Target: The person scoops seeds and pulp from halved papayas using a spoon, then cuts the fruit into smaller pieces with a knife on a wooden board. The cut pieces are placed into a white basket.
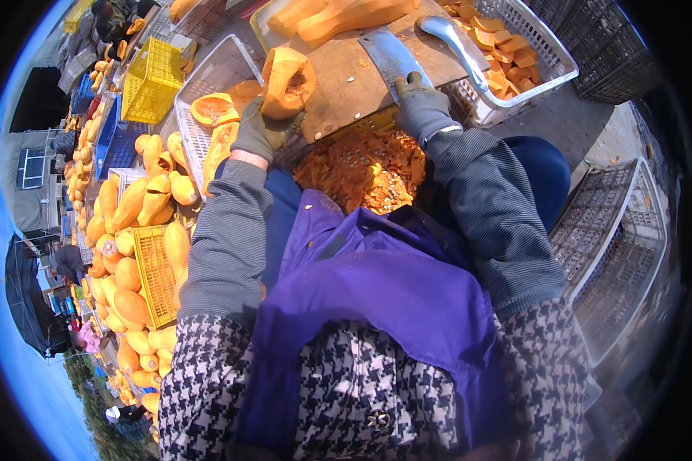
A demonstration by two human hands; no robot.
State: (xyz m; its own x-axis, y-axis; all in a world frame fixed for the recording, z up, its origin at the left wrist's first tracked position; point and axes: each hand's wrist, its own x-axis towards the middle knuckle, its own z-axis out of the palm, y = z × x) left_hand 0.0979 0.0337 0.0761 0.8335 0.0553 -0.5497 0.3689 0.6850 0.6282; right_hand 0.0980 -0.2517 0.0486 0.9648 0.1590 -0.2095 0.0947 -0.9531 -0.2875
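My left hand, in a grey-green glove, is closed on the lower edge of a hollowed, peeled squash piece at the left edge of the wooden cutting board. My gloved right hand grips a cleaver, whose broad blade lies over the board, pointing away; the handle is hidden in my fist. A pale, spoon-like tool rests at the board's right side. Long peeled squash lie beyond the board. Below it, between my knees, sits a heap of orange pulp and seeds.
A white crate of orange chunks stands right of the board. Left are a white crate with halved squash, yellow crates and piled whole squash. Grey crates stand at right. Other people are at far left.
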